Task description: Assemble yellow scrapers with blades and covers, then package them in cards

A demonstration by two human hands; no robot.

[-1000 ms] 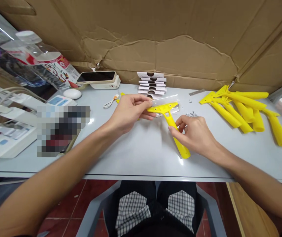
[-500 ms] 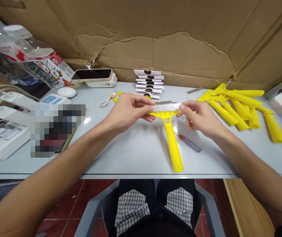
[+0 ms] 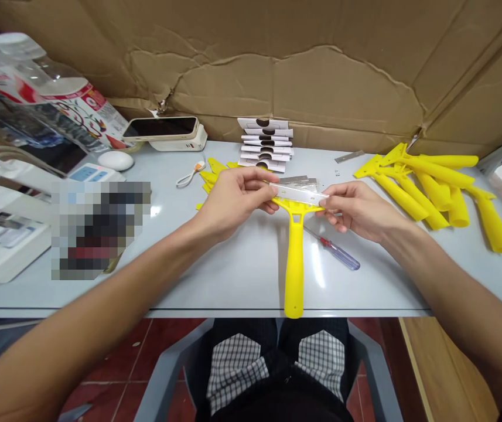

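- Yellow scraper (image 3: 295,258) sits roughly mid-surface, handle pointing straight back at me with its end right at the near edge. Half a second ago the handle was angled off to my right, so it's swung round square to me.
- Metal blade (image 3: 298,194) lies along the scraper's head, one end in each of my hands. A second ago my right hand was down on the handle, not on the blade at all, so now both ends are being lined up at once. Looks to me like the blade is getting seated, not fastened yet.
- Left hand (image 3: 235,199): fingers closed in a pinch on the left end of the blade and head.
- Right hand (image 3: 356,208): fingertips pinched on the right end of the blade, rest of the hand loosely curled.
- Screwdriver (image 3: 332,248) lies on the surface just right of the handle, under my right hand, untouched.
- More loose blades (image 3: 297,180) just behind the head, then the stack of blade sleeves (image 3: 265,144) toward the far edge.
- Pile of yellow scrapers (image 3: 437,187) at the far right; a few small yellow bits (image 3: 209,177) left of my left hand.
- Phone (image 3: 161,127) at the far left corner.
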